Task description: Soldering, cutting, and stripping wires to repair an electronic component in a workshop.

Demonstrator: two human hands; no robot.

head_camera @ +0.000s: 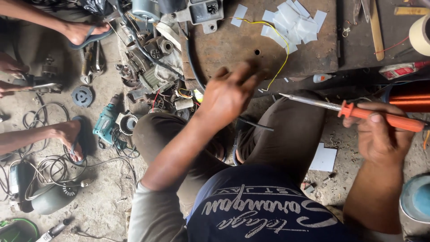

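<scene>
Head view, single frame on record. My right hand (pixel 380 134) is closed around the orange handle of a soldering iron (pixel 358 112), thumb pressed along the top; the metal shaft points left, its tip ending near the edge of the rusty metal work plate (pixel 233 45). My left hand (pixel 230 92) is raised over the near edge of that plate, blurred, fingers loosely curled and partly spread; I cannot tell whether anything is pinched between them. A yellow wire (pixel 282 54) runs across the plate from the top and drops off its edge just beside my left fingers. White paper slips (pixel 293 24) lie heaped on the far part of the plate, well apart from both hands. A coil of copper wire (pixel 410 96) sits just beyond my right hand, and a roll of tape (pixel 421 33) lies at the right edge. A white card (pixel 323 159) lies on the floor by my right knee. Left of my knees the floor is crowded: motor parts (pixel 154 67), a teal power drill (pixel 106 121), tangled cables (pixel 49 172). Another person's sandalled feet (pixel 71 139) and hands occupy the far left.
</scene>
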